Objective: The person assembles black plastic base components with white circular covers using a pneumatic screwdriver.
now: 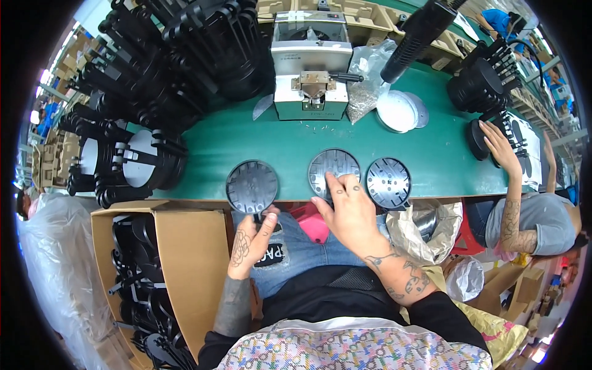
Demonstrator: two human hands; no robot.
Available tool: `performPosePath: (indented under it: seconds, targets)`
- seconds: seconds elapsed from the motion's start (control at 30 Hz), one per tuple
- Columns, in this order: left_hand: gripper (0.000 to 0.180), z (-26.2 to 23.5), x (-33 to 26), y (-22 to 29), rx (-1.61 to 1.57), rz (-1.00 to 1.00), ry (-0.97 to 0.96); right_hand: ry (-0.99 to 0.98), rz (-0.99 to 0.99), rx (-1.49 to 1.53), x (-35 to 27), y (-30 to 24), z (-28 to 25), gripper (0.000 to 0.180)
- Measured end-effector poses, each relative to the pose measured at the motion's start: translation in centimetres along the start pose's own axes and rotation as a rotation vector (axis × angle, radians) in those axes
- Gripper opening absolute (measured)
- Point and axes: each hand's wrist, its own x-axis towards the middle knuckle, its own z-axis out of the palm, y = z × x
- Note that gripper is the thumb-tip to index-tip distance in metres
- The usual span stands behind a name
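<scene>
My right hand (348, 206) lies open on the middle disc (333, 170), fingertips pressing its lower edge near the centre of the frame, gripping nothing. My left hand (251, 242) sits just below the left disc (251, 185), thumb and fingers loosely curled at its near rim; whether they pinch it I cannot tell. A third disc (388, 182) rests just right of the middle one, all three along the near edge of the green table (246, 132). A grey machine (311, 68) stands at upper centre, black frames (154, 74) pile at upper left, and a co-worker's hand (498, 145) reaches in at right
</scene>
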Motion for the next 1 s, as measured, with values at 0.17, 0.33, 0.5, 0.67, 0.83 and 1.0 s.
performPosePath:
  seconds: [0.17, 0.33, 0.5, 0.67, 0.83, 1.0]
  targets:
    - [0.056, -1.4, 0.5, 1.1, 0.732, 0.14, 0.273, -0.002, -0.037, 0.175, 0.7, -0.3, -1.6, 0.049]
    - [0.065, -3.3, 0.8, 4.1, 0.871, 0.096, 0.32, 0.039, -0.157, 0.013, -0.2, 4.2, -5.7, 0.055]
    - [0.049, -4.0, 1.8, 2.6, 0.758, 0.295, 0.409, -0.073, 0.03, -0.145, -2.6, 7.7, -7.5, 0.059]
    - [0.045, -2.9, 2.7, 2.5, 0.74, 0.531, 0.395, 0.091, 0.14, -0.224, -2.1, 6.3, -5.6, 0.055]
    - [0.086, -0.7, 3.4, 2.7, 0.856, 0.485, 0.152, 0.11, 0.154, -0.219, -1.3, 4.6, -4.4, 0.059]
    - [0.085, 1.6, 3.6, 3.9, 0.811, 0.508, 0.14, 0.118, 0.215, -0.154, 1.1, 6.1, -5.9, 0.055]
